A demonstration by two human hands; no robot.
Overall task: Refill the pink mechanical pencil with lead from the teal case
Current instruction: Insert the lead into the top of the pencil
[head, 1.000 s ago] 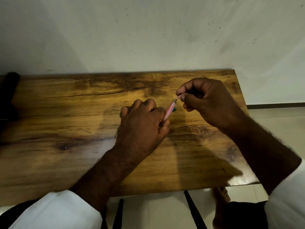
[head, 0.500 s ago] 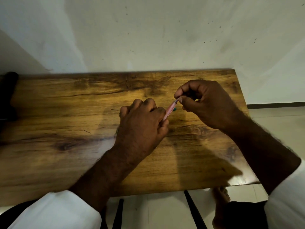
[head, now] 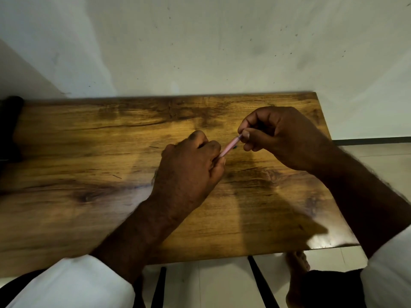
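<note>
**Inspector:** Wood-grain worktop [head: 89,207] set against a pale speckled wall [head: 200,41]; tiled floor [head: 222,285] below its near edge. Report the hands.

**Assistant:** Left hand [head: 186,172] is curled into a fist over the middle of the worktop, fingers [head: 213,147] pressed together around the lower end of the pink mechanical pencil [head: 230,146]. The pencil slants up and to the right out of that fist.

**Inspector:** Right hand?

**Assistant:** Right hand [head: 282,136] is raised just beyond the left, thumb and forefinger [head: 245,136] pinching the pencil's upper tip. Whether a lead is between them is too small to tell.

**Inspector:** Containers and contents?

**Assistant:** A sliver of teal [head: 234,147] shows just beside the pencil, between the two hands, low against the worktop. It may be the teal case; open or closed, and what it holds, cannot be told.

**Inspector:** Anything else?

**Assistant:** White sleeves [head: 73,283] at both forearms, a dark shape [head: 10,130] at the worktop's left end, black legs [head: 260,283] underneath.
</note>
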